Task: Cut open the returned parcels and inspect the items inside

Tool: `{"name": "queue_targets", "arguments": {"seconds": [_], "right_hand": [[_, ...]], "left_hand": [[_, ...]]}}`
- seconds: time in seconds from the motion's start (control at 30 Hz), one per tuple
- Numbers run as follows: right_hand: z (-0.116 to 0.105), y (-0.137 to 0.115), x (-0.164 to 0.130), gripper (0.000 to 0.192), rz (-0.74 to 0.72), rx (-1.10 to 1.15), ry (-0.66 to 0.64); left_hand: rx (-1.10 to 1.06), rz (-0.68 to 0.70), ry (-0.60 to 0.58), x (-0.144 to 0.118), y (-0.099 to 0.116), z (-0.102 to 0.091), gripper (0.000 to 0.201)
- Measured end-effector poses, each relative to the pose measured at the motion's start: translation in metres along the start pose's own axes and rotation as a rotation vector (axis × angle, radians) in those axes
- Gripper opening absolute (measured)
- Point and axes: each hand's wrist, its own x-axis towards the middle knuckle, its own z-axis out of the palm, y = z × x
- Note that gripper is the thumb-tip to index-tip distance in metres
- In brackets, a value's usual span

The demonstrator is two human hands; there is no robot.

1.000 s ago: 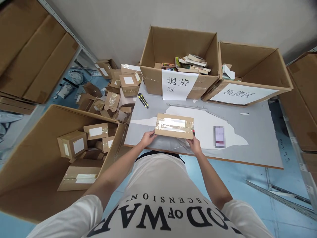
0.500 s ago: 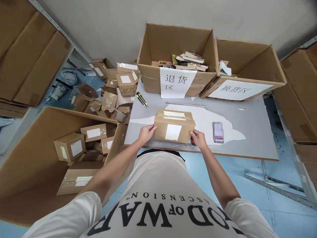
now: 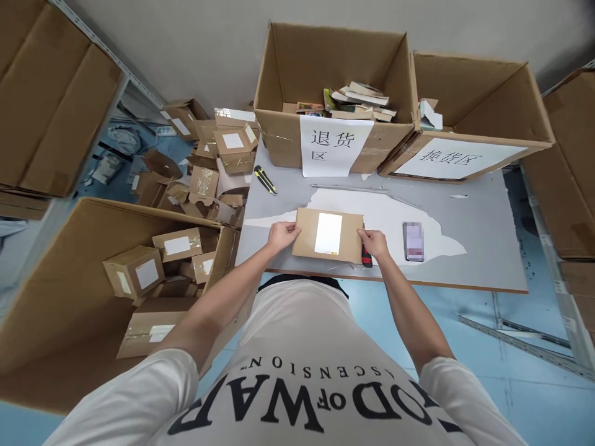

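Head view: a flat brown cardboard parcel with a white label facing up (image 3: 329, 234) is held at both short ends on the grey table (image 3: 483, 248).

Left hand (image 3: 281, 235) curls its fingers round the parcel's nine o'clock edge, and right hand (image 3: 373, 243) clasps the three o'clock edge; the parcel lies flat near the table's front edge. It looks sealed and unopened, so the opening judged still left. A red-handled tool (image 3: 367, 257) lies under the right hand, a yellow-and-black utility knife (image 3: 266, 180) at eleven o'clock, and a large open carton with a paper sign (image 3: 334, 145) at twelve.
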Motion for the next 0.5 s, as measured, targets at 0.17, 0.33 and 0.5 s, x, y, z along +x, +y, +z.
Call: {"name": "queue_targets", "arguments": {"seconds": [0.17, 0.33, 0.5], "right_hand": [[0.007, 0.008, 0.002, 0.05, 0.061, 0.053, 0.0], [0.011, 0.01, 0.002, 0.052, 0.101, 0.144, 0.03], [0.017, 0.018, -0.009, 0.06, 0.116, 0.201, 0.076]], "left_hand": [[-0.148, -0.019, -0.061, 0.008, -0.014, 0.002, 0.048], [-0.243, -0.074, -0.028, 0.008, -0.021, 0.007, 0.061], [-0.283, -0.089, 0.015, 0.002, -0.024, 0.01, 0.066]]}}
